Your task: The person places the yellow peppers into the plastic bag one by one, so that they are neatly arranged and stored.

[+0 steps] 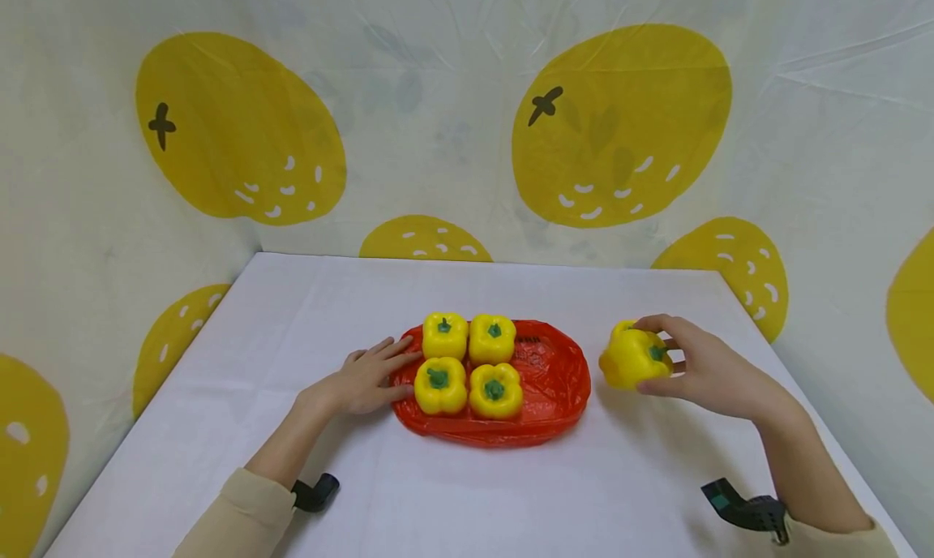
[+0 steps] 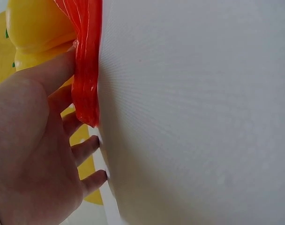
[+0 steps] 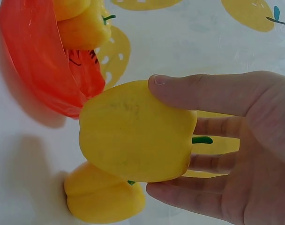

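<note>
Four yellow bell peppers with green stems stand in two rows in the left part of a red plastic bag (image 1: 550,379), which lies spread wide on the table. At the bag's left edge, my left hand (image 1: 368,377) rests with its fingers spread and fairly straight, touching the rim beside the peppers. To the right of the bag, my right hand (image 1: 696,363) grips a yellow bell pepper (image 3: 138,131) between thumb and fingers, its green stem toward the palm. Partly hidden by that one, another yellow bell pepper (image 3: 105,197) sits on the table in the right wrist view.
A white-covered table (image 1: 467,501) extends around the bag, with its far edge near the back cloth. The hanging cloth (image 1: 438,96), printed with large yellow fruits, encloses the back and both sides. A dark wrist camera mount (image 1: 744,509) sticks out from the right wrist.
</note>
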`<state>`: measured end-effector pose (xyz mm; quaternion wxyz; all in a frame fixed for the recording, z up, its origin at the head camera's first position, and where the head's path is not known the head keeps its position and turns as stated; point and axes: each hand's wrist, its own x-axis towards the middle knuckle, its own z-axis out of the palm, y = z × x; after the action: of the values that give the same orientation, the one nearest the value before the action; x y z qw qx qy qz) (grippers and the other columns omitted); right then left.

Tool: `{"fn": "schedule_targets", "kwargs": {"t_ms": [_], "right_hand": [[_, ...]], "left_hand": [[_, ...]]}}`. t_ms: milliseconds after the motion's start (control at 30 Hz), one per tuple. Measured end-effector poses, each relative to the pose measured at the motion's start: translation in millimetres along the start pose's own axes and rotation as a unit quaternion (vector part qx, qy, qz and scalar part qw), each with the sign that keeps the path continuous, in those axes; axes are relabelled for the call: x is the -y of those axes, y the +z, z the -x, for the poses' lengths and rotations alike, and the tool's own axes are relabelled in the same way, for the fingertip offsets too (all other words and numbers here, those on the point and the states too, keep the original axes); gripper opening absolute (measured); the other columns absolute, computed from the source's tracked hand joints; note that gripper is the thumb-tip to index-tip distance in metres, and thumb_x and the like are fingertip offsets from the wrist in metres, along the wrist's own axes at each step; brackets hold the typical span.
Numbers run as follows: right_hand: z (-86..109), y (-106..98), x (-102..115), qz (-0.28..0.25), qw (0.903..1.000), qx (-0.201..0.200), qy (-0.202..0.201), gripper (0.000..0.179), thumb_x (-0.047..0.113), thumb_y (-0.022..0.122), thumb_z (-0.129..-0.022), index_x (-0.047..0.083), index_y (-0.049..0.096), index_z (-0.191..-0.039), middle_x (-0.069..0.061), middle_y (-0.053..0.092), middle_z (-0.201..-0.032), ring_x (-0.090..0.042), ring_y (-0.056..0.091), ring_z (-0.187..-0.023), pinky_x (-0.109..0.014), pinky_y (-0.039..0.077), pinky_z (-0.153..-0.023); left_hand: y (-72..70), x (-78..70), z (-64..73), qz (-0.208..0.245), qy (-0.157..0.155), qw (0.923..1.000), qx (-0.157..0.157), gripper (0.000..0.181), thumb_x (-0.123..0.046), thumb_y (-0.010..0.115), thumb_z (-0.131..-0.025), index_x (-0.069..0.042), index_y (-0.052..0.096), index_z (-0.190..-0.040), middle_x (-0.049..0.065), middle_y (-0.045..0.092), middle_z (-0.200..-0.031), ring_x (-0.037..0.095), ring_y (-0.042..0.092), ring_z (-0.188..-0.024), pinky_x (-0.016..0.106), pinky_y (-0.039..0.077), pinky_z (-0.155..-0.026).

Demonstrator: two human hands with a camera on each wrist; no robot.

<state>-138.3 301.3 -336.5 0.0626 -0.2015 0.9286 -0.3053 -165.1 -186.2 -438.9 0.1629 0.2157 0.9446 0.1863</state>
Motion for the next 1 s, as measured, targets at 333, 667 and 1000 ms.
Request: {"fn": "schedule_targets", "kwargs": {"t_ms": [333, 667, 1000], "right_hand": [[-5.4, 3, 5, -0.005, 0.9999, -0.005, 0.007, 0.068, 0.026, 0.088, -0.083, 0.007, 0.052, -0.138, -0.013, 0.057, -0.136, -0.038, 0.054, -0.117, -0.050, 0.059, -0.087], [-10.5, 7, 9, -0.017, 0.9997, 0.001, 0.015, 0.068, 0.024, 0.087, -0.083, 0.006, 0.051, -0.139, -0.014, 0.057, -0.135, -0.037, 0.054, -0.118, -0.050, 0.059, -0.086], [-13.6, 10, 7, -0.025, 0.9996, 0.004, 0.011, 0.069, 0.026, 0.087, -0.084, 0.007, 0.052, -0.139, -0.013, 0.057, -0.135, -0.035, 0.053, -0.118, -0.050, 0.059, -0.086]], "left_hand": [[0.4, 0.3, -0.6, 0.002, -0.002, 1.0000, 0.001, 0.071, -0.051, 0.061, -0.099, -0.022, 0.039, -0.160, 0.007, 0.023, -0.169, 0.040, 0.014, -0.154, 0.069, 0.016, -0.117], [1.2, 0.5, -1.2, -0.001, -0.001, 1.0000, 0.000, 0.071, -0.052, 0.060, -0.099, -0.022, 0.039, -0.160, 0.007, 0.023, -0.169, 0.040, 0.014, -0.154, 0.069, 0.016, -0.117], [1.9, 0.5, -1.0, -0.002, -0.001, 1.0000, -0.003, 0.071, -0.052, 0.059, -0.099, -0.022, 0.039, -0.160, 0.007, 0.023, -0.169, 0.041, 0.014, -0.154, 0.069, 0.016, -0.117]]}}
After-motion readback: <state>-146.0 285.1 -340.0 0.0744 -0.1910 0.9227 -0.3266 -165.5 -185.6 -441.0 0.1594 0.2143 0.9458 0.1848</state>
